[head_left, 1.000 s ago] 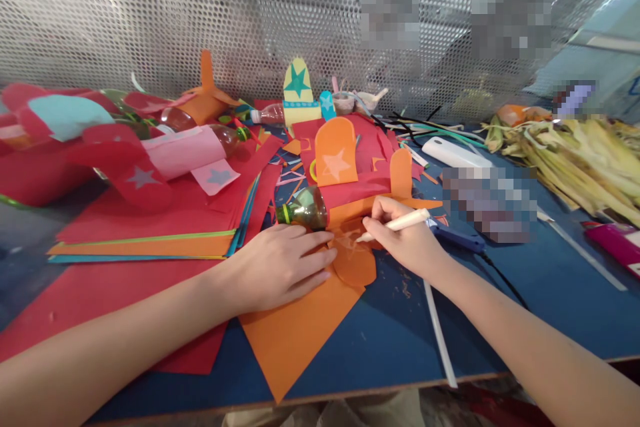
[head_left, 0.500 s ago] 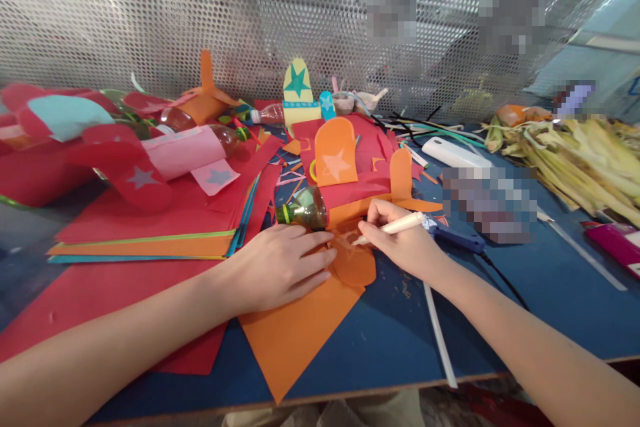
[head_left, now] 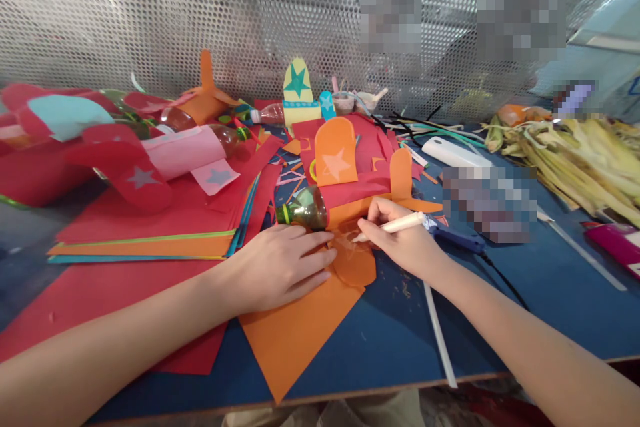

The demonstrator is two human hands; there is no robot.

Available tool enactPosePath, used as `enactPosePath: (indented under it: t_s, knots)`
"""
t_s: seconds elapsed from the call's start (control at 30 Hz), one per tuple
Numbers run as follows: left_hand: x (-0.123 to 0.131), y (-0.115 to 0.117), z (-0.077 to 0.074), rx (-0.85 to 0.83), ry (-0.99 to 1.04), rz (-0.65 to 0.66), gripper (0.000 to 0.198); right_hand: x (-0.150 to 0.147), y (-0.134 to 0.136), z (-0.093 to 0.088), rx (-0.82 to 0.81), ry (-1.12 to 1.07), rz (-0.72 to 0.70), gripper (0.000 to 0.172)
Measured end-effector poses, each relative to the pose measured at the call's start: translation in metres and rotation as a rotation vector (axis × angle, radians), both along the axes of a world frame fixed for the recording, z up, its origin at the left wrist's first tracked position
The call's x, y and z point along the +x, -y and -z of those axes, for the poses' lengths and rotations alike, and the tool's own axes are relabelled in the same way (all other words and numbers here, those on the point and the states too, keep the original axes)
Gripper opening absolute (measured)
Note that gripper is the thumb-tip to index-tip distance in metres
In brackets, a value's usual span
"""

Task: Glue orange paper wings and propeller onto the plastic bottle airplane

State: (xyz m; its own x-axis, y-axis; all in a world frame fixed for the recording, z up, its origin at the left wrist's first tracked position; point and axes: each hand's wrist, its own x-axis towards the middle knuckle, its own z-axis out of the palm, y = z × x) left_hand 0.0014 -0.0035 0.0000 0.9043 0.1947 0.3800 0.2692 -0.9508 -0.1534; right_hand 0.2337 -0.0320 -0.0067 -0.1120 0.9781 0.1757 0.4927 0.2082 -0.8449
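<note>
My right hand (head_left: 400,233) grips a white marker pen (head_left: 395,225), its tip on the orange paper wing (head_left: 356,267) of a bottle plane. A faint pale star outline shows on that wing under the tip. My left hand (head_left: 285,263) lies flat with fingers stretched, its fingertips on the wing's left edge. The plane's body is a green plastic bottle (head_left: 306,208) with a lime cap ring, wrapped in red and orange paper. Its other wing (head_left: 336,150) stands up and carries a pale star. Beneath my left hand is an orange sheet (head_left: 295,340).
Stacked coloured paper (head_left: 145,240) and paper-covered bottle planes (head_left: 185,153) fill the left. A blue glue gun (head_left: 457,238) with a black cord lies right of my right hand. Dried corn husks (head_left: 575,160) are at far right. A perforated metal screen (head_left: 200,20) stands behind.
The marker tip has shifted very slightly on the wing with my right hand. My left hand and the plane look unchanged.
</note>
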Motion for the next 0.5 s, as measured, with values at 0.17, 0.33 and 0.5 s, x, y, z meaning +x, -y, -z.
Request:
enactPosePath:
  t_s: [0.17, 0.33, 0.5]
  knots:
    - [-0.0003, -0.0003, 0.0004, -0.001, 0.001, 0.000, 0.031, 0.0005, -0.0004, 0.0014, -0.013, 0.000, -0.007, 0.028]
    - [0.0000, -0.0006, 0.0012, 0.002, 0.014, 0.009, 0.030, 0.0007, -0.0009, 0.0032, -0.026, -0.033, -0.007, 0.027]
    - [0.0002, -0.0004, 0.0009, 0.002, 0.010, 0.008, 0.030, 0.0007, -0.0012, 0.0028, -0.052, -0.031, 0.023, 0.027]
